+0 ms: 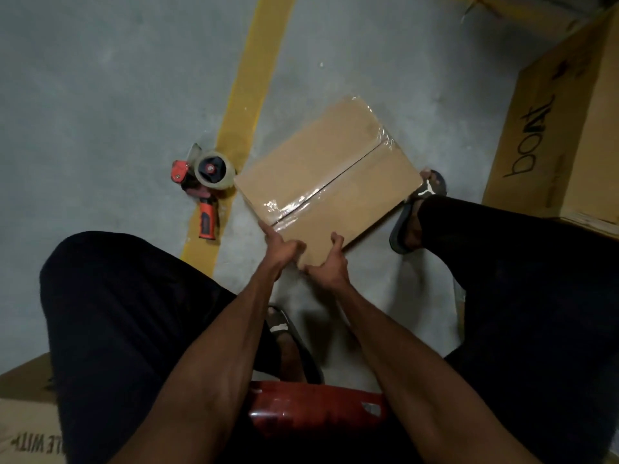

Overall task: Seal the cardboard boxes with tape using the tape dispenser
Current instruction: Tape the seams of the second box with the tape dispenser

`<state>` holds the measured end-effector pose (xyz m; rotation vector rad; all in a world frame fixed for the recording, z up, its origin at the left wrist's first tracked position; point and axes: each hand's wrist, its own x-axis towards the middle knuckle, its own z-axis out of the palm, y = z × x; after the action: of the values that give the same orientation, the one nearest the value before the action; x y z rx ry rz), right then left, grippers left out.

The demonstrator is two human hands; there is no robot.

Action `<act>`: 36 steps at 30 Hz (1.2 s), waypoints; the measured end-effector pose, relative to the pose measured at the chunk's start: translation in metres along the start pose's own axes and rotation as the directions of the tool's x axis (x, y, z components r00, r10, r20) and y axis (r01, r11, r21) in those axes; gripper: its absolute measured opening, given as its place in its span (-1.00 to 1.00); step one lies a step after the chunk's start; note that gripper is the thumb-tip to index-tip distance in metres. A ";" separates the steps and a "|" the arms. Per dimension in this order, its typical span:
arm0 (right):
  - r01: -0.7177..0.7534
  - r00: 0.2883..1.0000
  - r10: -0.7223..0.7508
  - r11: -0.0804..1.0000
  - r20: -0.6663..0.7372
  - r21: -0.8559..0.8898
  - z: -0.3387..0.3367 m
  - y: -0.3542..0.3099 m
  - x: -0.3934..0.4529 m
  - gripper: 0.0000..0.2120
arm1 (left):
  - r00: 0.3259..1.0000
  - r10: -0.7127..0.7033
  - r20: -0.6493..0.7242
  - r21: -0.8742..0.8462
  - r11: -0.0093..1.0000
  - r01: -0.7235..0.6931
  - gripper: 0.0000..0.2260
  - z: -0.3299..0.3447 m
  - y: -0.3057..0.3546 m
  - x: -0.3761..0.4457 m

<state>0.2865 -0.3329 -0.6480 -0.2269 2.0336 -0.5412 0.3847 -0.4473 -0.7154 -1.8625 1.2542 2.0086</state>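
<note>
Down on the grey concrete floor (100,95) lies the cardboard box (331,175), flaps closed, with clear tape (294,204) shining along part of its centre seam. Both hands work at the box's near corner: the left hand (284,251) presses on the top, forefinger stretched out along the near edge and the other fingers curled, while the right hand (330,264) cups the corner, thumb on top and fingers bent round the side. Just left of the box, on a yellow floor line (248,82), rests the tape dispenser (204,185) — red handle, clear roll, untouched. Right of the box stands a larger printed carton (556,128). A sandalled foot (415,209) touches the box's right corner — a red seat (318,413) shows nearest the camera.
</note>
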 end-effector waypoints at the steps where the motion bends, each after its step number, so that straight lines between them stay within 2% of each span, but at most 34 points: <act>1: -0.003 0.999 0.001 0.999 0.047 0.046 0.002 -0.004 0.003 0.06 | 0.998 0.049 -0.034 0.003 0.999 -0.049 0.33 -0.007 0.008 -0.002; 2: -0.005 0.995 -0.003 0.997 0.102 0.081 0.003 -0.008 0.007 0.08 | 0.994 0.087 -0.063 -0.012 0.996 -0.088 0.25 -0.015 0.029 -0.018; 4: 0.027 0.984 -0.042 0.996 0.171 0.087 0.007 -0.019 0.015 0.08 | 0.966 0.196 -0.170 -0.045 0.977 -0.206 -0.04 -0.026 0.050 -0.024; 6: 0.060 0.985 -0.059 0.998 0.162 -0.001 0.010 -0.031 0.021 -0.02 | 0.949 0.190 -0.251 -0.067 0.975 -0.213 -0.19 -0.035 0.054 -0.025; 7: 0.076 0.989 -0.065 0.994 0.133 -0.084 0.010 -0.037 0.023 -0.11 | 0.958 0.104 -0.269 -0.073 0.989 -0.128 -0.21 -0.037 0.052 -0.025; 8: 0.095 0.993 -0.079 0.979 0.090 -0.180 0.010 -0.041 0.022 -0.21 | 0.963 -0.036 -0.265 -0.073 0.997 0.017 -0.23 -0.037 0.044 -0.025; 10: 0.144 0.989 -0.150 0.930 0.010 -0.337 0.004 -0.050 0.019 -0.43 | 0.946 -0.282 -0.161 -0.146 0.955 0.260 -0.39 -0.027 0.032 -0.032; 12: 0.246 0.959 -0.284 0.855 -0.016 -0.457 -0.002 -0.060 0.023 -0.60 | 0.934 -0.357 -0.021 -0.301 0.893 0.335 -0.59 -0.015 0.033 -0.040; 14: 0.338 0.919 -0.393 0.756 0.024 -0.560 -0.010 -0.076 0.035 -0.64 | 0.942 -0.335 0.013 -0.430 0.849 0.307 -0.68 -0.008 0.035 -0.039; 19: 0.451 0.861 -0.470 0.528 0.195 -0.720 -0.023 -0.142 0.072 -0.44 | 0.952 -0.304 0.022 -0.643 0.725 0.246 -0.75 -0.012 0.038 -0.033; 23: 0.492 0.822 -0.461 0.282 0.333 -0.823 -0.014 -0.195 0.096 -0.09 | 0.930 -0.361 0.070 -0.668 0.675 0.312 -0.85 -0.019 0.038 -0.030; 28: 0.439 0.839 -0.373 0.035 0.395 -0.898 0.006 -0.238 0.123 0.24 | 0.900 -0.408 0.151 -0.660 0.637 0.399 -0.90 -0.029 0.040 -0.025; 32: 0.399 0.856 -0.341 -0.044 0.389 -0.916 0.008 -0.247 0.141 0.55 | 0.915 -0.375 0.147 -0.658 0.654 0.374 -0.76 -0.038 0.023 -0.016; 36: 0.420 0.852 -0.331 -0.034 0.407 -0.907 0.006 -0.250 0.143 0.58 | 0.892 -0.424 0.159 -0.630 0.652 0.422 -0.88 -0.042 0.034 -0.015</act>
<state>0.2041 -0.6085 -0.6456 -1.7063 1.8777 0.7464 0.3999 -0.4891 -0.6817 -2.1388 0.0127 2.3033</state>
